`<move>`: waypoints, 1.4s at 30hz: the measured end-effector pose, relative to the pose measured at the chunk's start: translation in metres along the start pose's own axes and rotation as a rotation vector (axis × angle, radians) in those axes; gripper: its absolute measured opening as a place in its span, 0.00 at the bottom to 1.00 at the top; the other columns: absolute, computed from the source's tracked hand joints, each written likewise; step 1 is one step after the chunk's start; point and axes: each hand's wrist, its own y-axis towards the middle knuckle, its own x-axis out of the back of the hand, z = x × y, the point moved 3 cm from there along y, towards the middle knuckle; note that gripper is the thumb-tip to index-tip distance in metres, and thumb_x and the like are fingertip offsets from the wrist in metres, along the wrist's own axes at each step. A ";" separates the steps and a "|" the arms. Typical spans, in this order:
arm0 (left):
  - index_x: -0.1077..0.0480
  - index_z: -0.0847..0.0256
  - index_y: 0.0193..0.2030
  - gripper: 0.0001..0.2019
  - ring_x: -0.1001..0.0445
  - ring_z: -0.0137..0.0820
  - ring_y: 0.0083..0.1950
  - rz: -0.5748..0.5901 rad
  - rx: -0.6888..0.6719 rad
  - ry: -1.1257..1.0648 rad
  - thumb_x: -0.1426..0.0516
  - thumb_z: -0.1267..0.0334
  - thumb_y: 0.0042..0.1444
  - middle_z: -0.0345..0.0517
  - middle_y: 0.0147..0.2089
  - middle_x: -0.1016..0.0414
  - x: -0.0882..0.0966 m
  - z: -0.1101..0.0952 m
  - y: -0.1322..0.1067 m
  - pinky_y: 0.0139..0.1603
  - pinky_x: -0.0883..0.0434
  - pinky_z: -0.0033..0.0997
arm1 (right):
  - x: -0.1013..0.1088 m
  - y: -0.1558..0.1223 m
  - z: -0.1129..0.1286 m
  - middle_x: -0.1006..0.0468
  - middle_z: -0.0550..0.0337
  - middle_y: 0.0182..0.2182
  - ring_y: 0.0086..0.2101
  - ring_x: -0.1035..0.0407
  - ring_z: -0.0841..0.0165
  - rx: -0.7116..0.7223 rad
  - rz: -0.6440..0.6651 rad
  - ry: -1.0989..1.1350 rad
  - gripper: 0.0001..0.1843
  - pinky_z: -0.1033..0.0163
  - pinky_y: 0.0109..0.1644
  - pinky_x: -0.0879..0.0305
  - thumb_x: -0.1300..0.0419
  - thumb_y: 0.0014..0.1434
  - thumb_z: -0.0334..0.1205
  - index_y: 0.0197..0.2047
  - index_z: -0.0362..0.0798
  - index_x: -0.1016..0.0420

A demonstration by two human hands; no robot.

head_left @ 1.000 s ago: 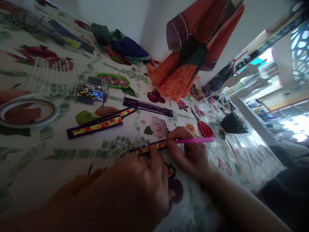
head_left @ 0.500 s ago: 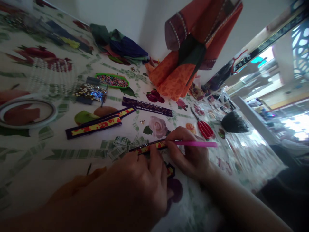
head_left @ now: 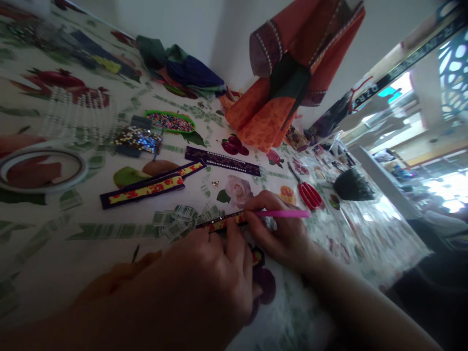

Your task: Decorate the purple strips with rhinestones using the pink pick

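Head view: right hand (head_left: 276,224) pinches a slim pink stick (head_left: 283,213) between thumb and fingers, close to the stick's left end. Long axis of the stick lies almost level across the view; the free end points right, out past the knuckles. Its working tip is covered by the fingertips, so contact with the work cannot be confirmed.

Work piece: narrow dark-edged strip (head_left: 220,224) with a yellow-and-red band, flat on the tablecloth (head_left: 120,263), directly left of the pinch. Long axis runs from lower left to upper right, a shallow slope, its upper right end running in under the right fingertips. Small pale dots sit along the far dark edge.

Left hand (head_left: 215,278): fingers curled, one fingertip pressed down on the strip, just left of the pinch. Whether its thumb pinches anything cannot be told. A patterned end piece (head_left: 258,257) shows beside the left fingers, below the pinch; whether it belongs to the same strip is unclear.

Beyond the grip, up and left: small bead cluster (head_left: 215,184), near; pearl-lined purple strip (head_left: 224,161), farther. Right of and beyond the grip: red-handled tool (head_left: 310,195), handles toward the hand.
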 end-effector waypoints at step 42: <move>0.18 0.60 0.32 0.17 0.32 0.39 0.29 -0.057 -0.035 0.163 0.36 0.48 0.60 0.56 0.39 0.17 -0.003 0.000 0.004 0.24 0.45 0.40 | -0.020 0.044 -0.025 0.23 0.61 0.32 0.29 0.29 0.71 -0.347 0.025 0.323 0.07 0.66 0.27 0.34 0.42 0.74 0.43 0.43 0.50 0.29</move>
